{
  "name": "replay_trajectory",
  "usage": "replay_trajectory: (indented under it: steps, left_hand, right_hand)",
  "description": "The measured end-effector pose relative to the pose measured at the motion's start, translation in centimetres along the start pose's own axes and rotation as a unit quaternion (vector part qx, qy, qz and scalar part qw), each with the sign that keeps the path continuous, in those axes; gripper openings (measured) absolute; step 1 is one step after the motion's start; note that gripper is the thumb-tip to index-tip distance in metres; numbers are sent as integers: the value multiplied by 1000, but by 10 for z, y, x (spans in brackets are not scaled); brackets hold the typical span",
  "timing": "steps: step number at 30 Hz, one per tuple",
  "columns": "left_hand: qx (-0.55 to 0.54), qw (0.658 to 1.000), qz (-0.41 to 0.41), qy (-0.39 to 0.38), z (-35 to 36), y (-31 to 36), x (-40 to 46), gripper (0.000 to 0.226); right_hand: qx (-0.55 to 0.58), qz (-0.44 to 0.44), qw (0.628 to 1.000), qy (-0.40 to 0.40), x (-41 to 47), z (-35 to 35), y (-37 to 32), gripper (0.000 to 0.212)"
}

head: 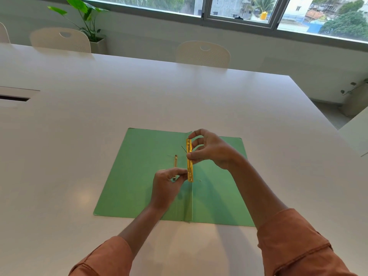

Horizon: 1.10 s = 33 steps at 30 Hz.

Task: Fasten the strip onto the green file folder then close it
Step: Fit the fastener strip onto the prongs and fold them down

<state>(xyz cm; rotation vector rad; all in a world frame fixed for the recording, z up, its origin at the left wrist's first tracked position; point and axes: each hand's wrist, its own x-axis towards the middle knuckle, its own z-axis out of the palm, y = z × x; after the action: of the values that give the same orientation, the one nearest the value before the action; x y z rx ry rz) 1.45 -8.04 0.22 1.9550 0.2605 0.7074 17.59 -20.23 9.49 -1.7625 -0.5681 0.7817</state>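
- Head view shows you a wide white counter (99,116) with the green file folder (139,176) lying open and flat on it, near your edge, its centre crease running away from you.
- Around the folder the counter is bare; a dark slot (14,99) is set into the surface far off to your left.
- Two white chairs (203,54) stand at the far side of the counter, and a third shows only as a sliver at the left edge.
- Behind them a leafy plant (85,16) sits in a white pot under a long window (239,10); another pot (356,100) stands on the floor to your right.
- Your right hand (211,150) is raised above the crease, thumb and fingers pinched on the yellow strip (189,160), which stands nearly on end over the fold.
- Your left hand (167,186) is curled, its fingertips closed against the lower part of that same strip.
- A second, thinner gold fastener piece (175,161) lies on the left leaf just beside the crease, its near end hidden under your left hand, so you cannot tell whether that hand touches it; a thin prong sticks out at its far end.
- Your forearms and rust-coloured sleeves (294,242) cover the near middle of the folder.
- A small dark speck, perhaps a punched hole, shows on the right leaf just beside the crease.
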Motion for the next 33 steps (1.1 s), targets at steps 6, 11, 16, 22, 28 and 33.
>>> replay_trajectory:
  steps: [6,11,16,22,28,33]
  left_hand:
    - [-22,999,3,-24,-1,-2,1,15]
    - [-37,999,2,-24,-1,-5,1,17]
    - [-39,999,0,-22,-1,-7,2,16]
    - [-37,999,4,-21,0,-8,2,16]
    - [-33,999,7,-14,-1,-7,2,16]
    - [-12,999,-20,-44,-6,-11,8,22]
  right_hand:
    - [-11,1,1000,9,7,10,4,64]
    - [-14,-2,1000,10,8,9,5,64]
    - [-16,0,1000,8,9,9,6,64]
    - [-22,1,1000,13,9,10,7,63]
    - [-29,3,999,17,9,12,10,62]
    - [-21,2,999,32,10,14,12,63]
